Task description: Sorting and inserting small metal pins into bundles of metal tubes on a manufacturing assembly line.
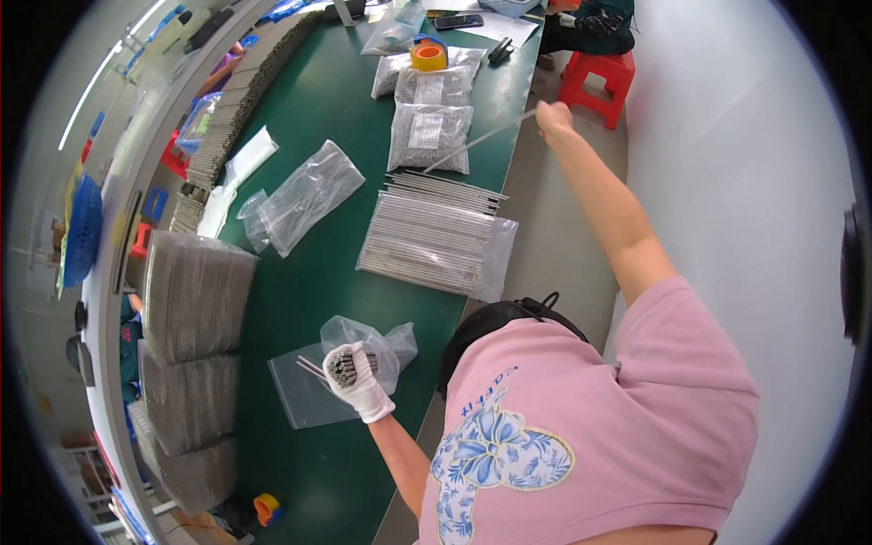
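Observation:
My left hand (356, 378), in a white glove, grips a bundle of thin metal rods (343, 365) end-on, over a clear plastic bag (309, 400) lying on the green table (318, 272). My right hand (552, 116) is stretched far out to the right beyond the table edge, pinching the end of one long thin rod (477, 141) that slants back toward the table. A wide layer of loose rods on clear plastic (427, 241) lies between the two hands.
Filled bags of small metal parts (429, 134) and an orange tape roll (428, 56) sit at the far end. Empty clear bags (304, 195) lie mid-table. Grey stacked packs (195, 295) line the left edge. A red stool (595, 77) stands off to the right.

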Available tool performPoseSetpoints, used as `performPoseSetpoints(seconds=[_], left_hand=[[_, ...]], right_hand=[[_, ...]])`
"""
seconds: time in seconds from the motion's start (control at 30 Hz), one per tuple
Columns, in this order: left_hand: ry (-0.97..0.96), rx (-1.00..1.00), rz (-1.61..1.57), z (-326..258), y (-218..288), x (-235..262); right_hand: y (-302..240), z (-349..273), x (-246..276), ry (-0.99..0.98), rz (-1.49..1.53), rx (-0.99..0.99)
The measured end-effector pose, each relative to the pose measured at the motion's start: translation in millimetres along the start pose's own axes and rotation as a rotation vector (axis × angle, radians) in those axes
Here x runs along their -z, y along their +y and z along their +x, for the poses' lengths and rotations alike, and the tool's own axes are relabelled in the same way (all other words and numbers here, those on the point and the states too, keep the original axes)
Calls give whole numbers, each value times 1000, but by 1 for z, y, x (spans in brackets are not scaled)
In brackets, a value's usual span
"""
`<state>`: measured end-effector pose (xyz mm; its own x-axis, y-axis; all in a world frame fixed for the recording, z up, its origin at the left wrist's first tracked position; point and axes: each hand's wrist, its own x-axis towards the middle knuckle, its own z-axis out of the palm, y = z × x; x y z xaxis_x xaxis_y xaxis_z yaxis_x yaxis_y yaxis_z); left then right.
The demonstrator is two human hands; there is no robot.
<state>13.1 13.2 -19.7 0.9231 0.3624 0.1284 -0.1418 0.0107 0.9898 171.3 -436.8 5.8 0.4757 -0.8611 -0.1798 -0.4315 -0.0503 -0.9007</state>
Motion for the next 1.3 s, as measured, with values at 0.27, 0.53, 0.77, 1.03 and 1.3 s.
performPoseSetpoints(seconds=[0.27, 0.53, 0.77, 1.03, 1.3], left_hand=[[-20, -28, 55, 2, -1, -3], [15, -28, 68, -2, 2, -4], [84, -35, 114, -12, 2, 2], [8, -157, 94, -12, 10, -13], [52, -161, 98, -20, 23, -14]], right_hand=[[114, -3, 11, 141, 12, -392], [168, -27, -36, -25, 185, -590], [131, -58, -50, -134, -41, -371], [31, -164, -72, -1016, 223, 378], [-41, -309, -47, -1480, 163, 1049]])
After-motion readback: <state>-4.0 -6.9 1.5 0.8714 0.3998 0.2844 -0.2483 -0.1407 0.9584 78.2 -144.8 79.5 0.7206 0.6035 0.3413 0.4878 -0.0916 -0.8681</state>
